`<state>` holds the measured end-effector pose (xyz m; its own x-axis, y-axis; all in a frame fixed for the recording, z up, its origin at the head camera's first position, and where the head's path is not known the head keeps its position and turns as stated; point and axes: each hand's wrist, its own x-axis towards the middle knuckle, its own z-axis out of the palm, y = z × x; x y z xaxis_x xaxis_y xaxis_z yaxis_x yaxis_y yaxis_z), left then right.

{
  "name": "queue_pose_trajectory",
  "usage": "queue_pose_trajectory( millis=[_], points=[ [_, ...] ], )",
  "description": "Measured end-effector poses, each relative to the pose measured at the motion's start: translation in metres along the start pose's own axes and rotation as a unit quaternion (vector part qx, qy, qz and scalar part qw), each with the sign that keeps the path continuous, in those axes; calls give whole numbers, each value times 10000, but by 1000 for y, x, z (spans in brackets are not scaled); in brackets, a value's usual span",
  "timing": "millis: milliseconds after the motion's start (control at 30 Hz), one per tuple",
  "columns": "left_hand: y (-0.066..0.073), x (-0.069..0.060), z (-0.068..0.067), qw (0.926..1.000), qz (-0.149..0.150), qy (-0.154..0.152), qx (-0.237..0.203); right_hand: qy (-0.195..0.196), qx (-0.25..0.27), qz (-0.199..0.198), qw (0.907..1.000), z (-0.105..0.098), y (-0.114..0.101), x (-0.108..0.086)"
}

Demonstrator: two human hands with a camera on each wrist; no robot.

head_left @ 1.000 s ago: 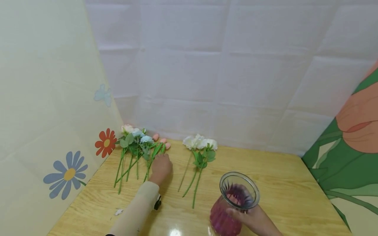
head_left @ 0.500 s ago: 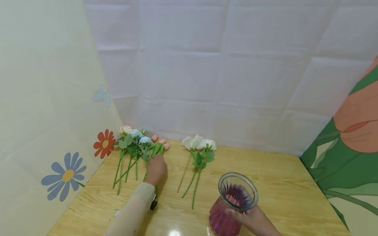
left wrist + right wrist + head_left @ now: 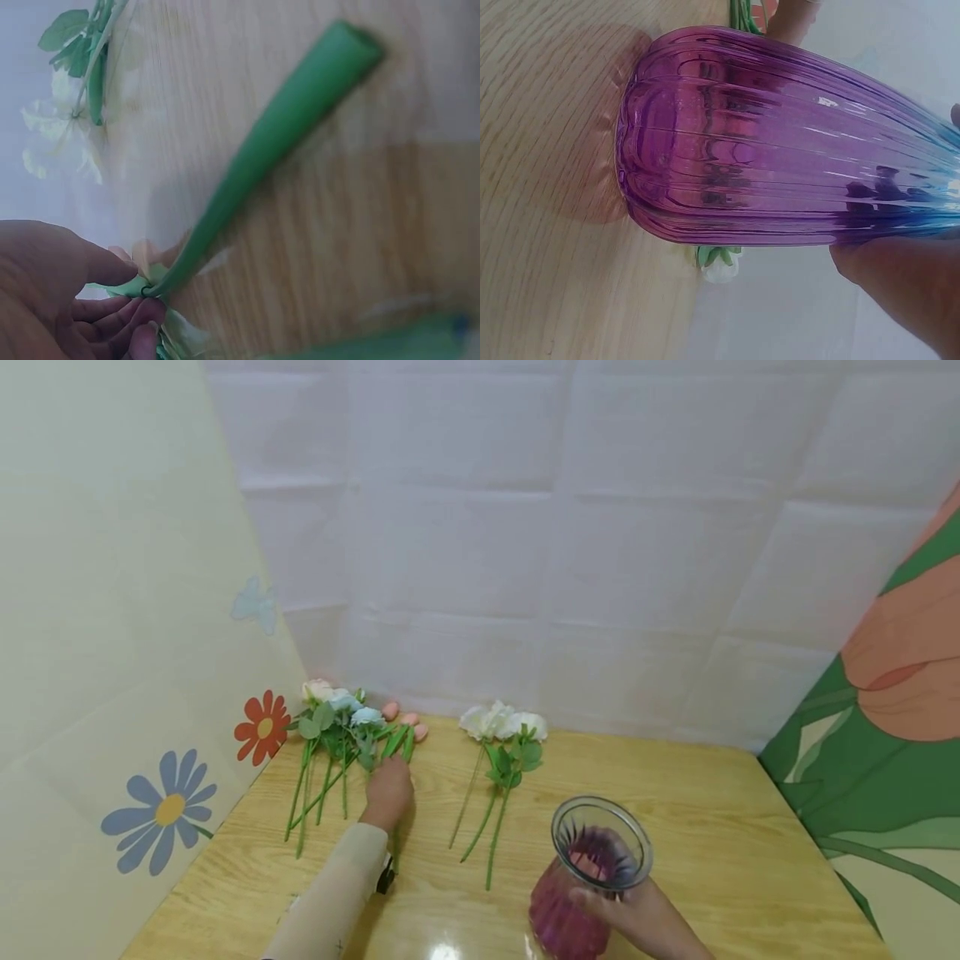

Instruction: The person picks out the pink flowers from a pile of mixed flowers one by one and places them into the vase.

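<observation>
My left hand (image 3: 388, 792) pinches a green flower stem (image 3: 259, 161) between thumb and fingers. It is beside the pink tulips (image 3: 408, 720) at the back left of the table, and their green leaves reach up from near the fingers. My right hand (image 3: 637, 914) grips a ribbed glass vase (image 3: 727, 142), purple below and bluish towards its neck. The vase stands on the table at the front right, its round clear rim facing up. Some of the right fingers are hidden behind the glass.
Pale pink and blue flowers (image 3: 345, 700) with green stems lie left of the tulips. White flowers (image 3: 495, 722) lie mid-table, between the left hand and the vase. A white cloth (image 3: 465, 552) hangs behind the wooden table (image 3: 712, 827), with printed cloths at both sides.
My left hand has shifted slightly left along the tulip stems. The right hand keeps its grip on the vase, and the flowers lie as before. The head view has drifted a little.
</observation>
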<state>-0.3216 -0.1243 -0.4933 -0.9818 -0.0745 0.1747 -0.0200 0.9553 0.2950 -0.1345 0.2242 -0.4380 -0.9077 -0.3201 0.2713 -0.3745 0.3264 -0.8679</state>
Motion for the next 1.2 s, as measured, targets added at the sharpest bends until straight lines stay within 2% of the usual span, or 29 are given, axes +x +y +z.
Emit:
queue_pose_trajectory(
  millis=[133,233,400,700,833,933,1067,1200],
  points=[
    [-2,0,-2,9995,-173,-203,-161,5,6,-190,9998,1,1,1],
    [-3,-1,-4,9992,-166,-303,-183,10,-47,-357,9993,2,0,2],
    [-7,-2,-3,9993,-66,-319,-164,5,-78,-619,9981,4,-1,3],
    [-11,-2,-3,9979,-155,-388,-500,-39,-5,-883,9961,8,1,3],
    [-11,0,-6,9979,-48,-345,-548,-46,-48,-1016,9948,9,2,2],
    [-10,2,-8,9965,-124,-319,-768,-51,-62,-976,9952,9,1,2],
    [-10,4,-9,9927,-386,-326,-1092,-103,8,-815,9966,9,0,3],
    [-11,4,-11,9916,-459,-395,-1147,-189,117,-625,9978,10,-2,2]
  ],
)
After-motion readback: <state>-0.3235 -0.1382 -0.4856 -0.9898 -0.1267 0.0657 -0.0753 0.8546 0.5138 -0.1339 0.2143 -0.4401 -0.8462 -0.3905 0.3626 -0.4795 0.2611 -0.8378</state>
